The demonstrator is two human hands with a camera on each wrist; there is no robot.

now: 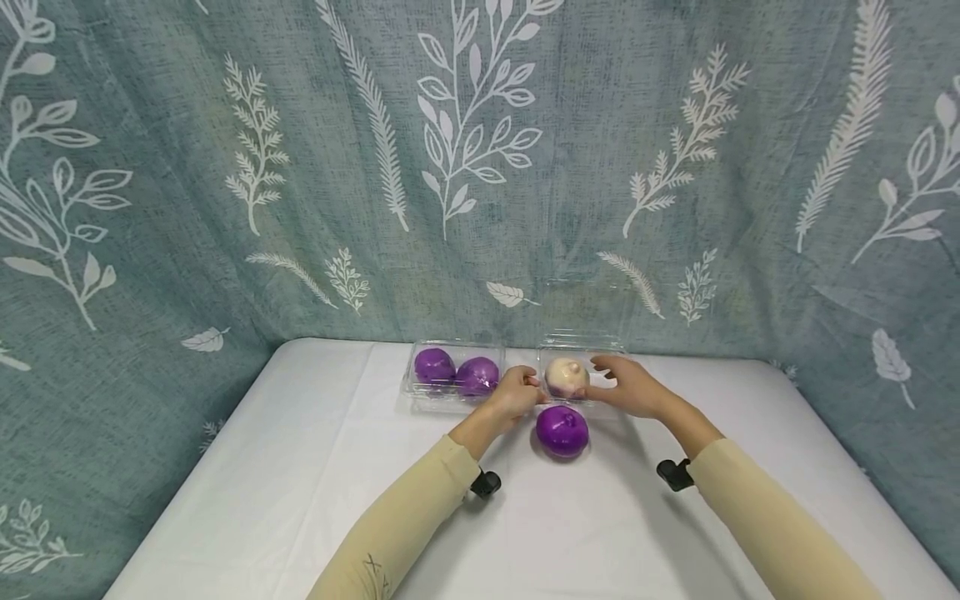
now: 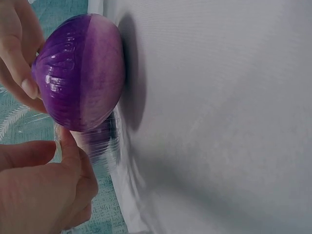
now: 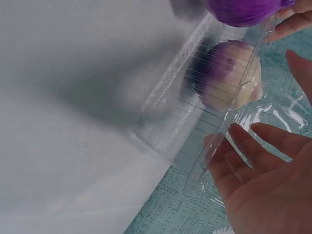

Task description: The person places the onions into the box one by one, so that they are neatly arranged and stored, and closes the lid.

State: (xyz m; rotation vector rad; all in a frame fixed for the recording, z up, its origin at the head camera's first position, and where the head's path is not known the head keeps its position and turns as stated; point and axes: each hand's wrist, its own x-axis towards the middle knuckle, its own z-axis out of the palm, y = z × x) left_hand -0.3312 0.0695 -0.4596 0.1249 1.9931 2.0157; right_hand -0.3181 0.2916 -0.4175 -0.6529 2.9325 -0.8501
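A clear plastic clamshell box (image 1: 551, 358) with its lid raised holds a cream-and-purple onion (image 1: 567, 377). My left hand (image 1: 517, 392) pinches the box's rim at its left front corner, thumb on one side and fingers on the other. At the box's right side, my right hand (image 1: 630, 387) has its fingers loosely extended, with fingertips (image 3: 234, 129) right at the rim. Just in front of the box sits a purple onion (image 1: 562, 432), pale on its lower half in the left wrist view, held by neither hand.
Left of my left hand stands another clear box (image 1: 408, 383), its lid down over two purple onions (image 1: 478, 377). A white cloth covers the table (image 1: 337, 467). A patterned teal curtain (image 1: 480, 275) hangs right behind the table's back edge.
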